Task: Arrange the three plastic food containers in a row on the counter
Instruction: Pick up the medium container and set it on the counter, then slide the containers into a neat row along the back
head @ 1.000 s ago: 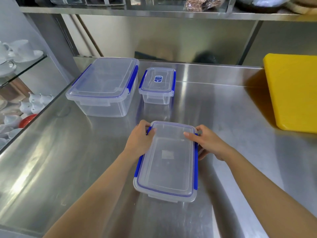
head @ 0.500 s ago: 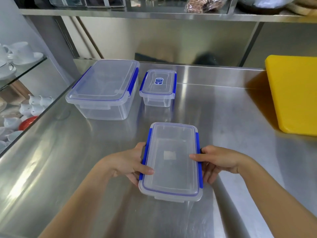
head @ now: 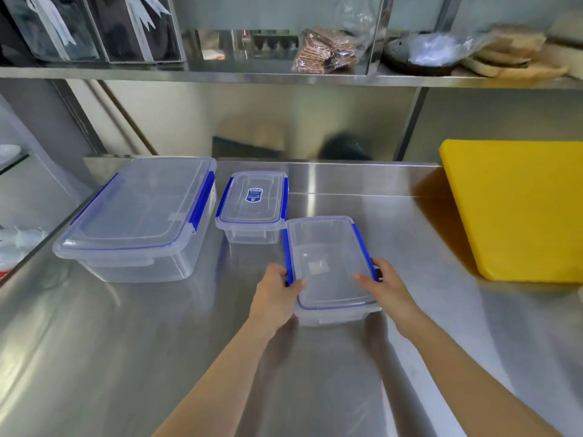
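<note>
Both forearms reach forward over the steel worktop (head: 410, 216), bare and nearly straight. The left hand (head: 277, 290) clamps the near left edge of the medium container (head: 328, 266), thumb lying on the lid, fingers curled under the blue clip. The right hand (head: 386, 288) grips the opposite edge the same way, thumb flat on the lid. That container is clear plastic, rectangular with rounded corners, shallow, trimmed with blue side latches. Its far left corner sits just beside the small container (head: 252, 206), which carries a blue label on its lid. The large container (head: 138, 216) stands to the left, deeper, same clear walls. A thick yellow board (head: 517, 209) lies well apart on the right of the brushed, reflective metal.
</note>
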`<state>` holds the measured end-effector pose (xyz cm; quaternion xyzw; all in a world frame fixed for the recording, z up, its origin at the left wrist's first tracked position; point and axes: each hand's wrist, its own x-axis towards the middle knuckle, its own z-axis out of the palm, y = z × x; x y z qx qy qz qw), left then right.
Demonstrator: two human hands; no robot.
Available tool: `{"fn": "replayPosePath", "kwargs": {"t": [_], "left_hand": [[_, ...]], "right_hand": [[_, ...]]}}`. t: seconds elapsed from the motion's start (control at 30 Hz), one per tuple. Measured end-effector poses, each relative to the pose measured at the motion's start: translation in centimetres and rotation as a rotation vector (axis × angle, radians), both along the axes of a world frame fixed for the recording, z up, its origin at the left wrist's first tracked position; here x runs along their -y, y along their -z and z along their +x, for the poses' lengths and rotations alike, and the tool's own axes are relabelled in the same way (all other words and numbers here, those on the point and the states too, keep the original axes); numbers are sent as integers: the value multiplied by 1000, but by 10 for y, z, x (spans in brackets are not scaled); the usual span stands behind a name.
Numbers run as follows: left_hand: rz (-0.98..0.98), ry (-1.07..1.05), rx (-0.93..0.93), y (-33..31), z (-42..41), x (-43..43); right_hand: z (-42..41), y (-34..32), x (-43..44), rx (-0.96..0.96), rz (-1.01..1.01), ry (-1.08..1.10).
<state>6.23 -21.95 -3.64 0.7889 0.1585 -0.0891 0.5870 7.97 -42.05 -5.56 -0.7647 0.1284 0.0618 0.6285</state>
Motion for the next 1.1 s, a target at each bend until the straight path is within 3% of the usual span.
{"fn": "replayPosePath", "kwargs": {"t": [0.3,0.43,0.7,0.87,1.1], "left_hand": [[266,12,121,-5,83,16],[350,21,69,-4,122,28],[208,1,38,11,168,44],[2,-94,76,15,167,42],[-56,24,112,8,160,92]], "right_hand": [[79,12,-12,124,-38,74],[117,14,-16,153,-91,100],[160,18,-19,145,-139,137],[157,26,-19,184,5,172],[153,23,36,148,-21,268]]}}
